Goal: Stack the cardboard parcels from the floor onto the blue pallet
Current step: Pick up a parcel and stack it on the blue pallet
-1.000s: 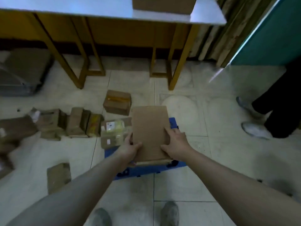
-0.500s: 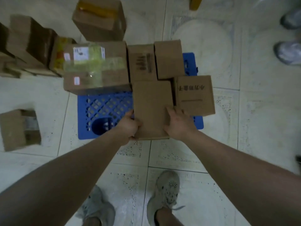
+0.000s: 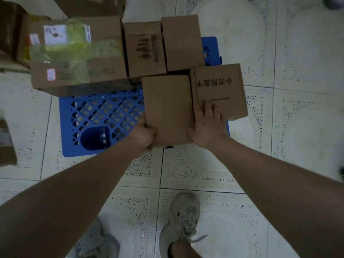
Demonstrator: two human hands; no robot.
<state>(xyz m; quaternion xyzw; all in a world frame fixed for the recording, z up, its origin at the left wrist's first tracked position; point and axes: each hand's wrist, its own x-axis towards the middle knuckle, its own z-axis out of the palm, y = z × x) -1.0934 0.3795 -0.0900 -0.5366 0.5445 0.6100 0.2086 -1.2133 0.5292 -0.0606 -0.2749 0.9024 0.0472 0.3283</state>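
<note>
The plain parcel (image 3: 167, 108) lies at the near edge of the blue pallet (image 3: 96, 116) — left hand (image 3: 144, 135) grips its corner, right hand (image 3: 206, 127) presses flat alongside, fingers over a neighbour parcel (image 3: 221, 86) printed in upside-down Chinese; other labels blur.

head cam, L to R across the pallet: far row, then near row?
Far: green-taped parcel → parcel with dark print → plain parcel. Near: bare grid of the blue pallet → left hand → held parcel → parcel with printed characters.
</note>
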